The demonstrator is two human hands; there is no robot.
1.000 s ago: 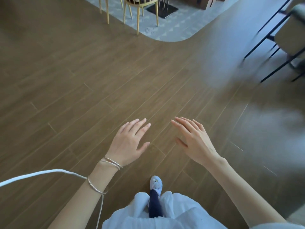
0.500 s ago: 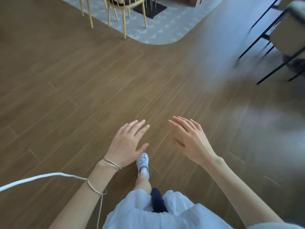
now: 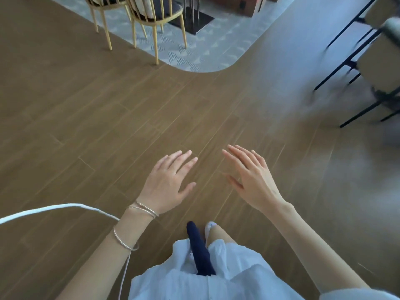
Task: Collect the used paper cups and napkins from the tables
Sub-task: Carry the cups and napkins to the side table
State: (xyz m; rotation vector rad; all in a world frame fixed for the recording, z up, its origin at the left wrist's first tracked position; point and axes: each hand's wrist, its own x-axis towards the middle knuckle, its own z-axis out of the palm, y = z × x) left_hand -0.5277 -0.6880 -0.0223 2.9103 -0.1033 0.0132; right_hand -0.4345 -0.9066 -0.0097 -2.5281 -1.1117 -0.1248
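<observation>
Both hands are hovering palm-down over the wooden floor [image 3: 86, 126] in the head view. The left hand [image 3: 166, 182] and the right hand [image 3: 253, 180] are holding nothing. Their fingers are lying straight and slightly spread, and the two hands are staying near each other but apart, just as they were half a second ago. Thin bracelets [image 3: 144, 210] are circling the left wrist, and a bangle [image 3: 124, 241] is sitting farther up the forearm. A white cord [image 3: 54, 210] is looping in from the left edge of the frame towards that arm.

No paper cup or napkin is showing, so their place cannot be told.

At the floor's far edge the pale patterned flooring [image 3: 207, 53] is curving into the wood. It is now lying lower in the frame than before. The yellow chairs [image 3: 151, 20] standing on it are also showing more of their seats. Dark-legged chairs [image 3: 376, 61] are blurring at the far right corner.

Below the hands, a white garment [image 3: 194, 278] is filling the near edge, with a navy strip [image 3: 199, 250] lying over it. The pale shoe [image 3: 210, 227], which was reaching forward under the left hand half a second ago, is now peeking out just beside the navy strip.
</observation>
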